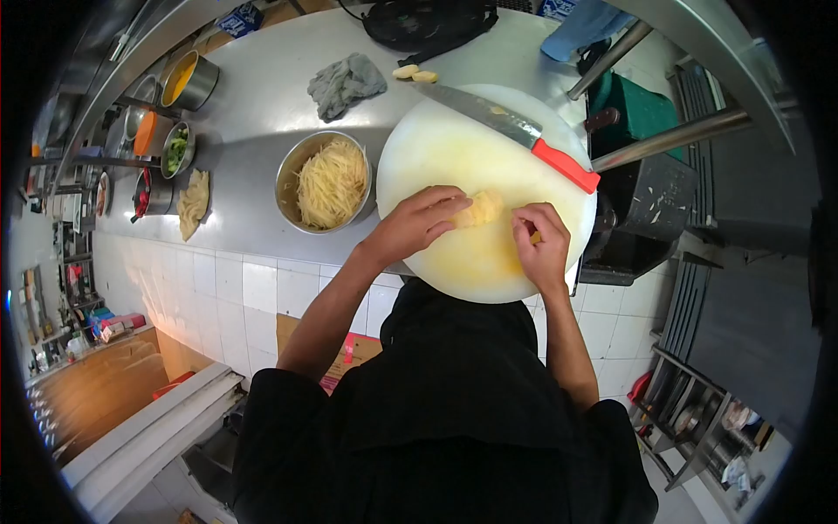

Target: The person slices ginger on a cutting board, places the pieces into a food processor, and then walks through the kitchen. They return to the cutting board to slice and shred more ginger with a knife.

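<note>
A round white cutting board [428, 144] lies on the steel counter in front of me. On it, a small pile of pale yellow slices [482, 210] sits between my hands. My left hand [428, 214] touches the pile's left side with its fingertips. Just right of the pile, my right hand [541, 240] has its fingers curled together, with a bit of yellow showing at them; what they hold is too small to tell. A knife with a red handle [566, 164] rests across the board's upper right. Left of the board stands a steel bowl of pale shreds [332, 185].
A grey cloth [346, 86] and two pale yellow pieces [415, 74] lie beyond the board. Several steel containers, one with chopped greens [177, 150], stand at the left beside a beige cloth [194, 204]. A black bin [642, 205] and metal bars [672, 140] are at the right.
</note>
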Action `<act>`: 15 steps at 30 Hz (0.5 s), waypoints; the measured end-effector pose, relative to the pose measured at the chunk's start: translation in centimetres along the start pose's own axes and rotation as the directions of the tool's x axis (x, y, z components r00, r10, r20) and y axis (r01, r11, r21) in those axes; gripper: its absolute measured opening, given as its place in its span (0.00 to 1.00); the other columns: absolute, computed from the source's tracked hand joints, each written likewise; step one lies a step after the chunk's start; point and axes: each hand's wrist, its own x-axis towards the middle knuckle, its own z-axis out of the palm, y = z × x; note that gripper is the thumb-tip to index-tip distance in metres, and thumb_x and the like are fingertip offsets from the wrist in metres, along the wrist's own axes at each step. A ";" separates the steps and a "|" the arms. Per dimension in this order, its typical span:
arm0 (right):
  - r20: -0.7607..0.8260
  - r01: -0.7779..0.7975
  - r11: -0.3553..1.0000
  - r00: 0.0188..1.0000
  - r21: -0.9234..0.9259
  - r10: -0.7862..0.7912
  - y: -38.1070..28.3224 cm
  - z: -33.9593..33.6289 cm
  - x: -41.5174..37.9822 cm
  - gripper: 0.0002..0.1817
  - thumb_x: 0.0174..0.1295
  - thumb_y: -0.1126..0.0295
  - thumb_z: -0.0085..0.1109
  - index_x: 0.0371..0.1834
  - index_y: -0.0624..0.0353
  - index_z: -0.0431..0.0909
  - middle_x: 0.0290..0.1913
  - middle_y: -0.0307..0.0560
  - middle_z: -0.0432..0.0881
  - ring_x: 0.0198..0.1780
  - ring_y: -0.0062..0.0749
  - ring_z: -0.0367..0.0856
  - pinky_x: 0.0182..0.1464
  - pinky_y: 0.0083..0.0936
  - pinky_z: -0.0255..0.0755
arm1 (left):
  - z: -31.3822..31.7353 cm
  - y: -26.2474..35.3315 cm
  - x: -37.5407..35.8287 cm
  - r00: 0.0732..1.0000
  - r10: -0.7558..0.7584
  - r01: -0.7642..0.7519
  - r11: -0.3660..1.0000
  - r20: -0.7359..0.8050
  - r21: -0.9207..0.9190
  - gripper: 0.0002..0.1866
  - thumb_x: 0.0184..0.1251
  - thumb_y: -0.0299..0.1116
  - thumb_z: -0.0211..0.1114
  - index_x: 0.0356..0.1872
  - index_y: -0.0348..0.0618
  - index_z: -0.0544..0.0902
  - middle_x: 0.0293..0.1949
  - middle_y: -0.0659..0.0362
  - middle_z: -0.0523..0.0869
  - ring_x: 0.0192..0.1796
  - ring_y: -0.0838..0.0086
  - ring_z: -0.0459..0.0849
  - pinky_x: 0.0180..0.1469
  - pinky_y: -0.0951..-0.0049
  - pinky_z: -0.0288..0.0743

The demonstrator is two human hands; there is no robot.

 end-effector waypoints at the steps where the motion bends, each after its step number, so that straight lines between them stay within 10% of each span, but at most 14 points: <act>1: -0.002 0.000 1.000 1.000 0.010 0.000 0.0 0.0 0.0 0.05 0.59 0.81 0.65 0.38 0.66 0.84 0.37 0.48 0.82 0.30 0.30 0.81 0.33 0.24 0.76 | 0.0 -0.1 0.0 1.000 -0.002 0.002 1.000 -0.001 0.000 0.22 0.63 0.26 0.70 0.60 0.45 0.84 0.61 0.54 0.81 0.62 0.61 0.81 0.64 0.65 0.77; 15: 0.014 -0.014 0.999 1.000 0.031 0.014 0.2 -0.1 0.0 0.05 0.60 0.81 0.64 0.39 0.66 0.84 0.37 0.49 0.83 0.31 0.31 0.81 0.34 0.23 0.76 | -0.7 1.3 0.6 0.997 -0.069 0.071 0.995 0.030 -0.070 0.21 0.63 0.24 0.67 0.59 0.47 0.83 0.63 0.54 0.80 0.64 0.58 0.77 0.65 0.61 0.74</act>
